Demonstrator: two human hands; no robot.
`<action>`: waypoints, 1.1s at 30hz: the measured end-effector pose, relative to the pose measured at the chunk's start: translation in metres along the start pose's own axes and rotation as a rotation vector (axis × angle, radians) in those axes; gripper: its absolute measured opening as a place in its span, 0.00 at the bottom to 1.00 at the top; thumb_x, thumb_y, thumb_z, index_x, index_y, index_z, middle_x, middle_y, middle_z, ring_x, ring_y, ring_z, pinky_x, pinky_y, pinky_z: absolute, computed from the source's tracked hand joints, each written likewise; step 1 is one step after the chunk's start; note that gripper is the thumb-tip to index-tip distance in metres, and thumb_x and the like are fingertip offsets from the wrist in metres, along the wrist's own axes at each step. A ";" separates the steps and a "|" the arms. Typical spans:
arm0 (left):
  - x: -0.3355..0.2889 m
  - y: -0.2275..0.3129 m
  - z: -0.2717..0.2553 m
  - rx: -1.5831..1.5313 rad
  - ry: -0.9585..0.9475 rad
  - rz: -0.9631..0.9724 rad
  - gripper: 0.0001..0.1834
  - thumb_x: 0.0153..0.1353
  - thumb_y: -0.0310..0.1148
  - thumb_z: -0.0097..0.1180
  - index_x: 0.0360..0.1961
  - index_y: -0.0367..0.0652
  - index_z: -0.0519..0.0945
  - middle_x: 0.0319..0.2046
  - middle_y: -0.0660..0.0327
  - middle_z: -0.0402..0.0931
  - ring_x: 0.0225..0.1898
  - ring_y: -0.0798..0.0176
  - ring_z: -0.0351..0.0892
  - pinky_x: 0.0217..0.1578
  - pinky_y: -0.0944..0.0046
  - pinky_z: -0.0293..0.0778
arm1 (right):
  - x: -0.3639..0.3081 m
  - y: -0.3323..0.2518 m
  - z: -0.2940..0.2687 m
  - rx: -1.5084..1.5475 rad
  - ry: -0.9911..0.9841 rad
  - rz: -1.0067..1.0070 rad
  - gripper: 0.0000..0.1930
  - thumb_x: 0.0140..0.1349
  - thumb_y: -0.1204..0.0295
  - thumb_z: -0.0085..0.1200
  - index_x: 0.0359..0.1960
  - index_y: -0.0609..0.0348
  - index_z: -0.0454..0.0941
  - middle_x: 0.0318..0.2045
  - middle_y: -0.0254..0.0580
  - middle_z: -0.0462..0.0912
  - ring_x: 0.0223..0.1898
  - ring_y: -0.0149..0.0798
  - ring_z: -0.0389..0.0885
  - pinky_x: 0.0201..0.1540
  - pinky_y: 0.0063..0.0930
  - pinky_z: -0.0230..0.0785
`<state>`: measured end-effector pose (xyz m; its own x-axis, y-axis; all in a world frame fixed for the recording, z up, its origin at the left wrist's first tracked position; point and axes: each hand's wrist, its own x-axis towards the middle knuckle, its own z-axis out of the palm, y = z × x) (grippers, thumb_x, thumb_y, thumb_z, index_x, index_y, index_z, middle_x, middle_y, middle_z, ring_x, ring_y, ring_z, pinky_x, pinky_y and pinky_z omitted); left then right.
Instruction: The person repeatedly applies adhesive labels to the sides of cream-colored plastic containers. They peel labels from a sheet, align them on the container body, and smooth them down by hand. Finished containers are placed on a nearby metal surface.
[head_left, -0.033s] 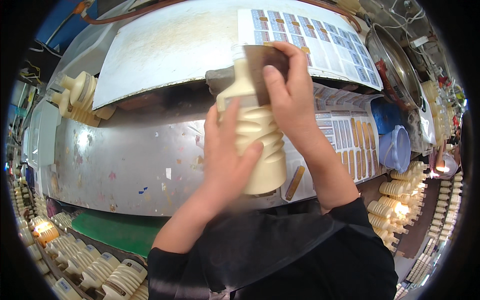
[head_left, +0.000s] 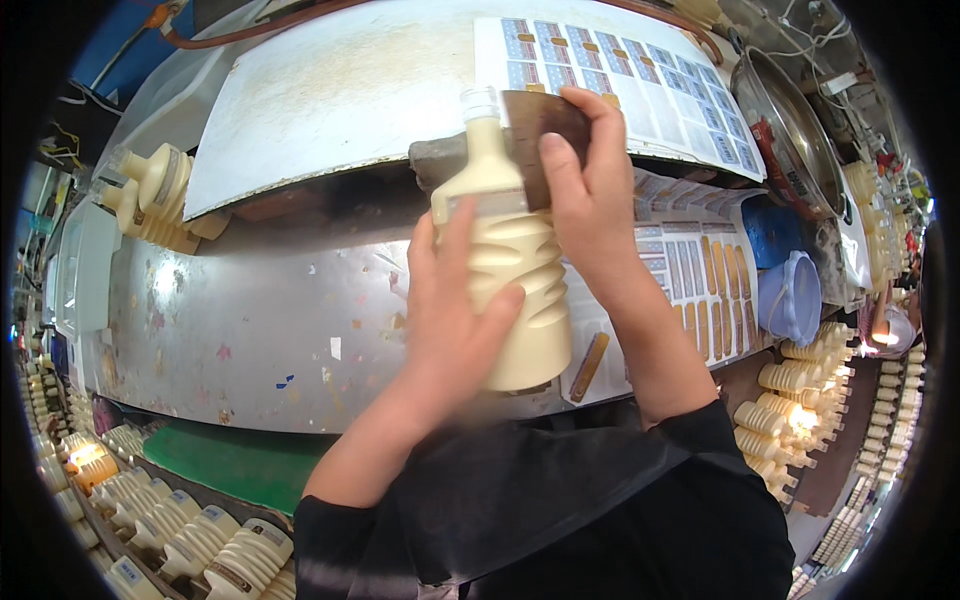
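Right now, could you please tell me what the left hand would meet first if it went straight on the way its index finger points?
Most likely the sloping shoulder of the cream bottle the left hand holds, though depth is unclear.

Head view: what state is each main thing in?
Cream bottle, held, neck pointing away from the person
Left hand, holding the bottle
Brown plate, near the bottle's neck; contact unclear
Right hand, gripping the brown plate
Upper label sheet, partly blank
Metal table, marked with specks and scraps
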<state>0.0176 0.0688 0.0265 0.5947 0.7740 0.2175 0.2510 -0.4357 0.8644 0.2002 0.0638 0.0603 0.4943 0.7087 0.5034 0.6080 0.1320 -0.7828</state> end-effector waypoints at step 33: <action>-0.006 0.026 0.000 -0.014 0.007 -0.119 0.57 0.61 0.43 0.70 0.76 0.24 0.45 0.64 0.31 0.66 0.57 0.30 0.77 0.52 0.43 0.77 | 0.009 -0.048 0.011 -0.418 -0.086 0.011 0.20 0.73 0.74 0.48 0.64 0.64 0.66 0.56 0.62 0.78 0.56 0.59 0.80 0.61 0.45 0.71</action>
<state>0.0203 0.0528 0.0479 0.5557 0.8233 0.1160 0.3086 -0.3338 0.8907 0.1686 0.0718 0.0983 0.4596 0.7657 0.4499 0.8112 -0.1556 -0.5637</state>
